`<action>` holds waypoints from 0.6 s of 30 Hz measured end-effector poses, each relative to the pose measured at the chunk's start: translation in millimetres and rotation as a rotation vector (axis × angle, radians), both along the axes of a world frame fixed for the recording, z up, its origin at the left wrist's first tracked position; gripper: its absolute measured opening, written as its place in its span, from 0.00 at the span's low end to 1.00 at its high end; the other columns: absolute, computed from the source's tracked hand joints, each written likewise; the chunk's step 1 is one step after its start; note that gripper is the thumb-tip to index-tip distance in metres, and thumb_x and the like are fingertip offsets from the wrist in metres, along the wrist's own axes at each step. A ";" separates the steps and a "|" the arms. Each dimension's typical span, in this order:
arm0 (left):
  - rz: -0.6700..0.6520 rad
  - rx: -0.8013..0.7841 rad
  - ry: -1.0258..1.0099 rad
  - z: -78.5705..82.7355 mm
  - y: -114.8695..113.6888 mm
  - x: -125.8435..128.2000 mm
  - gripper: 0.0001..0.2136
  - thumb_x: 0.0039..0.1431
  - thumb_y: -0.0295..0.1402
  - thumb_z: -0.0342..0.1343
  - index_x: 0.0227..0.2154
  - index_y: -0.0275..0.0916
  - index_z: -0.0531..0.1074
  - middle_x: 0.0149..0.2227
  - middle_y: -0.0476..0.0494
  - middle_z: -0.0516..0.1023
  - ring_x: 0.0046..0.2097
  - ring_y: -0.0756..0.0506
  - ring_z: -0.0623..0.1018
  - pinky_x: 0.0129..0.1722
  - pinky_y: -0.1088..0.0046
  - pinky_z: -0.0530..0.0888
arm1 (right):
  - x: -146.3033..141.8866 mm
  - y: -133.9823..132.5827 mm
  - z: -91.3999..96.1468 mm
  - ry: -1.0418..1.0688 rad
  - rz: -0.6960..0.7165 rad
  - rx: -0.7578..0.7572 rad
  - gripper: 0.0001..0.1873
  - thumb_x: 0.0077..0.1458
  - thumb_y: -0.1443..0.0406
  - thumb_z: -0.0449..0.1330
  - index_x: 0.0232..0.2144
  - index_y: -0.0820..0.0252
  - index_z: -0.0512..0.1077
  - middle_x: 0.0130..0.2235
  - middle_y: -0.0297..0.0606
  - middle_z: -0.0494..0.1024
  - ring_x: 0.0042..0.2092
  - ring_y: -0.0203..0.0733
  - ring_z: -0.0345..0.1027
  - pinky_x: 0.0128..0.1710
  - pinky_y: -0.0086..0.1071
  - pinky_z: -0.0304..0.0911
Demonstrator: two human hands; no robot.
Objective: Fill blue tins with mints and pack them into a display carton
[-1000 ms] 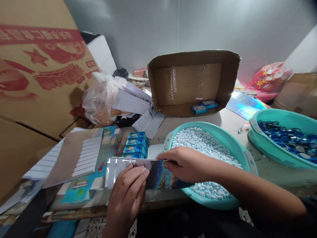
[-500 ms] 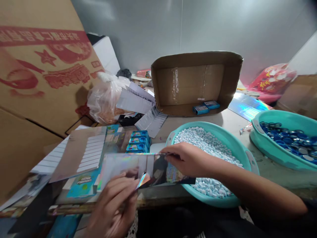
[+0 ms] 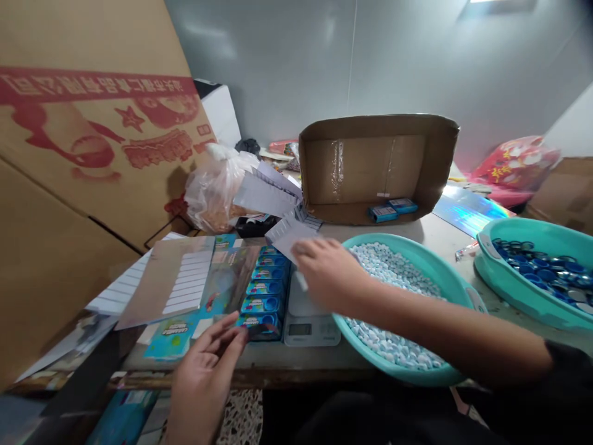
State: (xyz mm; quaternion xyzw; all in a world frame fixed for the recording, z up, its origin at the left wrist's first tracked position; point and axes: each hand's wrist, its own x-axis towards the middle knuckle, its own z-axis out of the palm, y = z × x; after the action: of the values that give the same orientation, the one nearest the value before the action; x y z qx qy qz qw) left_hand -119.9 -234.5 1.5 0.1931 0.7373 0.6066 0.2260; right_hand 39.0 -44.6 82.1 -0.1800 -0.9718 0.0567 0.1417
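Observation:
My left hand (image 3: 208,371) is at the table's front edge, thumb and fingers pinched on a thin dark shiny strip (image 3: 256,332). That strip lies across the front of a row of blue printed small boxes (image 3: 262,304). My right hand (image 3: 327,266) is above a white digital scale (image 3: 311,334), smeared by motion, its fingertips over white lined card sheets (image 3: 290,232). Something pale shows just below the fingers; whether they grip it is unclear. To the right, a turquoise basin (image 3: 370,358) holds many small pale blue-white pieces.
A second turquoise basin (image 3: 514,290) with blue round caps stands at the right. Behind is an open cardboard box (image 3: 365,167) with two small blue boxes inside. Printed sheets (image 3: 178,278) lie left, below a large carton (image 3: 92,136). A plastic bag (image 3: 217,185) sits behind them.
The shiny sheet stretched between both hands no longer spans them. My right hand has moved up and left toward the white sheets, uncovering the scale. My left hand has lowered slightly. The view has shifted.

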 end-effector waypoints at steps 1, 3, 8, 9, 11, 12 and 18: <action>-0.031 -0.025 -0.021 1.7 0.1 -0.4 0.33 0.39 0.50 0.70 0.47 0.36 0.75 0.37 0.41 0.82 0.42 0.41 0.81 0.41 0.69 0.78 | 4.2 -18.4 0.6 0.018 0.091 -0.094 0.18 0.60 0.69 0.55 0.52 0.67 0.72 0.54 0.52 0.74 0.53 0.54 0.68 0.52 0.45 0.61; -0.076 -0.047 -0.055 4.6 0.1 -1.1 0.33 0.38 0.50 0.71 0.47 0.36 0.74 0.38 0.40 0.82 0.43 0.41 0.81 0.42 0.69 0.78 | 11.2 -51.5 -6.1 0.096 0.094 -0.338 0.20 0.64 0.62 0.55 0.55 0.63 0.70 0.51 0.48 0.76 0.50 0.51 0.70 0.50 0.42 0.64; -0.111 -0.063 -0.060 7.6 -0.7 -4.5 0.32 0.34 0.50 0.73 0.41 0.36 0.75 0.36 0.42 0.81 0.41 0.43 0.80 0.39 0.73 0.77 | 3.8 -84.3 -57.9 0.366 -0.050 -0.891 0.19 0.58 0.59 0.63 0.50 0.61 0.74 0.45 0.43 0.79 0.43 0.44 0.73 0.43 0.35 0.67; -0.127 -0.075 -0.055 7.8 -1.3 -5.3 0.31 0.34 0.50 0.73 0.40 0.36 0.75 0.36 0.42 0.81 0.41 0.44 0.80 0.39 0.74 0.76 | -0.6 -84.9 -69.0 0.407 -0.055 -0.928 0.12 0.58 0.62 0.62 0.43 0.61 0.76 0.41 0.42 0.79 0.41 0.42 0.73 0.42 0.34 0.67; -0.156 -0.100 -0.058 7.8 -3.0 -6.9 0.31 0.35 0.51 0.72 0.40 0.36 0.75 0.37 0.42 0.81 0.41 0.45 0.79 0.39 0.76 0.76 | -9.1 -85.6 -87.5 0.487 -0.061 -0.957 0.04 0.58 0.66 0.61 0.34 0.60 0.75 0.36 0.39 0.79 0.38 0.40 0.71 0.40 0.33 0.66; -0.165 -0.110 -0.067 7.8 -4.0 -7.5 0.30 0.36 0.51 0.72 0.41 0.36 0.75 0.37 0.42 0.81 0.41 0.45 0.79 0.39 0.76 0.76 | -12.5 -86.2 -94.6 0.530 -0.083 -0.977 0.03 0.58 0.67 0.60 0.32 0.60 0.74 0.36 0.38 0.78 0.38 0.39 0.71 0.40 0.33 0.65; -0.174 -0.105 -0.104 9.3 -6.7 -7.5 0.29 0.36 0.50 0.73 0.38 0.37 0.74 0.34 0.46 0.80 0.37 0.47 0.78 0.38 0.76 0.75 | -20.6 -86.3 -113.3 0.744 -0.173 -1.412 0.18 0.54 0.55 0.66 0.42 0.59 0.70 0.42 0.38 0.75 0.43 0.41 0.70 0.43 0.35 0.67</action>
State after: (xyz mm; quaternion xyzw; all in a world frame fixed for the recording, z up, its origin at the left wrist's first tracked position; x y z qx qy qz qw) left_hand -127.3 -241.2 10.8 0.2127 0.7356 0.5546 0.3257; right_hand 18.4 -130.9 -31.2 -0.2713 -0.5782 0.7031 0.3127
